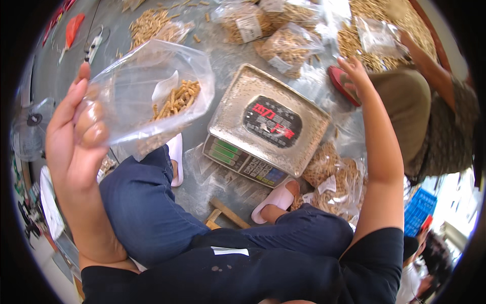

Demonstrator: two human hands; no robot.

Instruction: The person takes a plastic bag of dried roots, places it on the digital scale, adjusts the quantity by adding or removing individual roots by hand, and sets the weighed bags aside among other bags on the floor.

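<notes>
My left hand (85,117) grips the edge of a clear plastic bag (133,81), its fingers behind the film. Inside the bag lie a white paper slip (165,88) and a small heap of short, tan, stick-like pieces (177,99). My right hand (353,74) reaches out at the right, fingers apart, with nothing seen in it. It appears close to another person's red shoe (343,85), near the bagged pieces. Between my arms, a digital weighing scale (229,110) stands on the floor, nothing on its worn metal pan. Its green display and keypad face me.
Filled, labelled bags (288,47) lie beyond the scale; more filled bags (336,178) sit by my right knee. A loose heap (150,26) is on the floor. At the upper right, another person's hand (408,41) is beside a large pile (349,41). A power strip (93,47) lies left.
</notes>
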